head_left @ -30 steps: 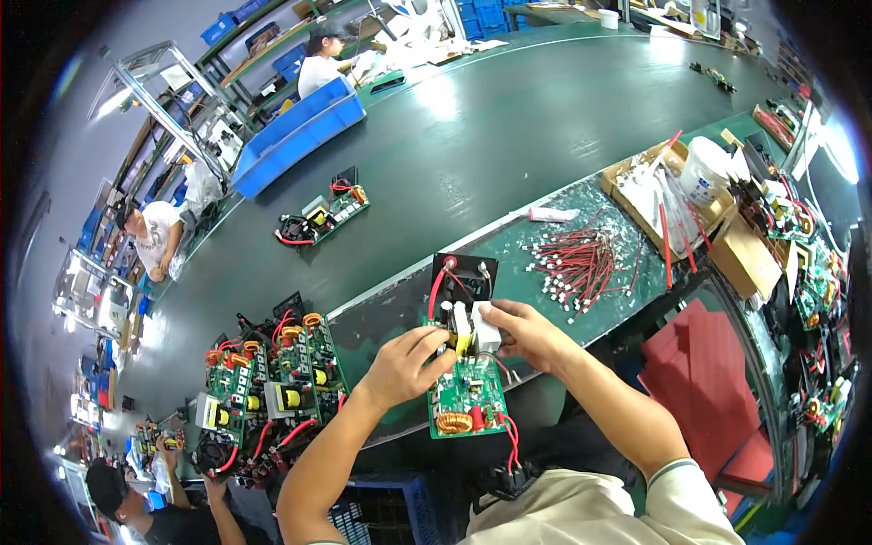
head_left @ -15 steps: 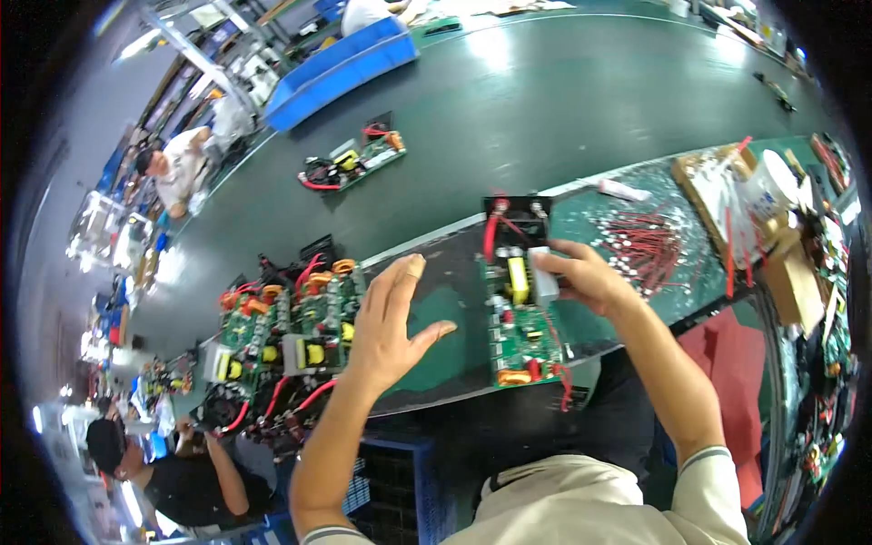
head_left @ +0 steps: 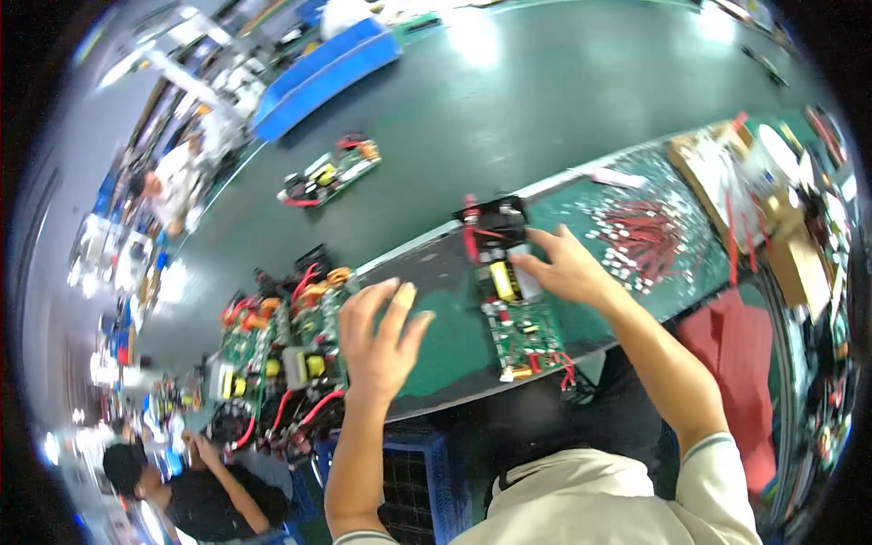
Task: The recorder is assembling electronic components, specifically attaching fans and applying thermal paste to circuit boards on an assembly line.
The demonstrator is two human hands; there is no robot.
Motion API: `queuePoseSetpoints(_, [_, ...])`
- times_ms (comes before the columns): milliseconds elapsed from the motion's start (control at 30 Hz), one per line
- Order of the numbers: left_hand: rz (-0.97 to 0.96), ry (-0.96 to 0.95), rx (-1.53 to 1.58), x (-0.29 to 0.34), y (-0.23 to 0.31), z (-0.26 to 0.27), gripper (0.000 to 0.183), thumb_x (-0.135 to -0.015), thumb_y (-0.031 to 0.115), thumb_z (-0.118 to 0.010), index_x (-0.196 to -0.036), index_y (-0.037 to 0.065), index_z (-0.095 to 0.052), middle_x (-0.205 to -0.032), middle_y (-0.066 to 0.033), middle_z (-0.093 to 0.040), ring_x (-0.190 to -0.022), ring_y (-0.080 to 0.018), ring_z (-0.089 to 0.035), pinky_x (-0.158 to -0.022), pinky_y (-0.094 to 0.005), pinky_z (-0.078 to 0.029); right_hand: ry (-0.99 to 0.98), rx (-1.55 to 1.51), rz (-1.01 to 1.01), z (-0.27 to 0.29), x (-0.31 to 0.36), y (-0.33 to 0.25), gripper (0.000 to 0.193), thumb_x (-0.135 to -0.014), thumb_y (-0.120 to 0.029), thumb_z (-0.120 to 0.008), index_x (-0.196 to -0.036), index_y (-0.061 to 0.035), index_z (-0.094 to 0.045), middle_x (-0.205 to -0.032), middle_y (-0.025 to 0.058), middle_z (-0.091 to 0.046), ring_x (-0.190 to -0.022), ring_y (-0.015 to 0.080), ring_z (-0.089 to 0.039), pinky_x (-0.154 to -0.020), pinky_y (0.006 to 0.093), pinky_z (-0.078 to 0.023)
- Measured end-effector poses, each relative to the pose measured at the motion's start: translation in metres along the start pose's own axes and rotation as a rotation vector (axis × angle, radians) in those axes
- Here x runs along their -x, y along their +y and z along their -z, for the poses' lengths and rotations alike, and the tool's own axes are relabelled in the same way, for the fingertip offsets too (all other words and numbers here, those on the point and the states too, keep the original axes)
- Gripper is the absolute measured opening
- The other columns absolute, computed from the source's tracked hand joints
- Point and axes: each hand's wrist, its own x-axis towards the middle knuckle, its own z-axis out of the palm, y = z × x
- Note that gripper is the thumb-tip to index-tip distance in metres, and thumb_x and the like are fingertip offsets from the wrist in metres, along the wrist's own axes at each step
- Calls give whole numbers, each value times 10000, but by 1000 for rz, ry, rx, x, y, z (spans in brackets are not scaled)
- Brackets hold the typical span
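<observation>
A green circuit board (head_left: 538, 338) with a black end plate, a yellow-wrapped transformer, a pale block and red wires lies on the bench before me, slightly tilted. My right hand (head_left: 574, 268) is at its right side, thumb and index finger apart, fingertips at the pale block and near the black plate. I cannot tell whether they touch. Left of that board, my left hand (head_left: 374, 343) hovers with fingers spread, holding nothing. Just beyond it, several similar boards (head_left: 313, 336) stand close together, with orange coils and thick red wires; the hand partly hides them.
Red wires with white ends (head_left: 640, 232) lie piled at the right, beside a cardboard tray (head_left: 708, 186) and a white cup (head_left: 770, 150). Another board (head_left: 329, 173) and a blue bin (head_left: 327, 77) are on the far green surface. Below is a blue crate (head_left: 440, 472); a co-worker (head_left: 195, 486) sits lower left.
The board before me has tilted, its black-plate end shifting left. My left hand has moved down and slightly left. My right hand's fingers are straighter; the whole view has shifted a little.
</observation>
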Motion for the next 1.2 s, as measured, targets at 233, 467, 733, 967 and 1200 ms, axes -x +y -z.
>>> queuePoseSetpoints(233, [374, -126, 340, -3, -14, -47, 323, -1001, 29, -535, -1312, 15, -620, -1055, -143, -722, -914, -151, -669, -833, -296, -529, 358, -272, 120, 8, 41, 26, 344, -924, -166, -682, -1233, -29, -620, -922, 113, -595, -822, 222, -598, -749, 335, -500])
queuePoseSetpoints(467, [463, -86, 371, -54, -24, -106, 322, -1026, 103, -529, -1301, -44, -611, -1073, -126, -716, -954, -169, -668, -890, -282, -495, 327, -234, 198, -9, 72, 42, 289, -873, -93, -699, -1150, -23, -656, -1022, 151, -631, -905, 356, -640, -794, 405, -534])
queuePoseSetpoints(733, [117, -402, 238, -104, 6, -119, 338, -820, 18, -707, -1136, 127, -760, -1354, -107, -581, -1283, -367, -481, -1011, -404, -429, 510, 90, 167, 125, -25, 71, 277, -855, -68, -683, -1125, -13, -660, -972, 177, -658, -857, 340, -656, -765, 430, -519])
queuePoseSetpoints(967, [181, -340, 360, -116, 25, -119, 393, -839, 39, -707, -1231, 44, -683, -1339, -130, -592, -1250, -319, -537, -1006, -397, -439, 207, 604, 42, 122, -66, 108, 251, -802, -166, -725, -1005, -34, -658, -1023, 127, -626, -1125, 330, -543, -950, 435, -450])
queuePoseSetpoints(1200, [914, -178, 1318, -136, 56, -133, 868, -864, 83, -760, -1528, -9, -207, -1372, -226, -539, -966, -173, -642, -846, -292, -543, 518, -297, 90, 107, -45, 55, 338, -830, -173, -739, -1087, 6, -611, -914, 136, -672, -813, 230, -643, -747, 368, -510])
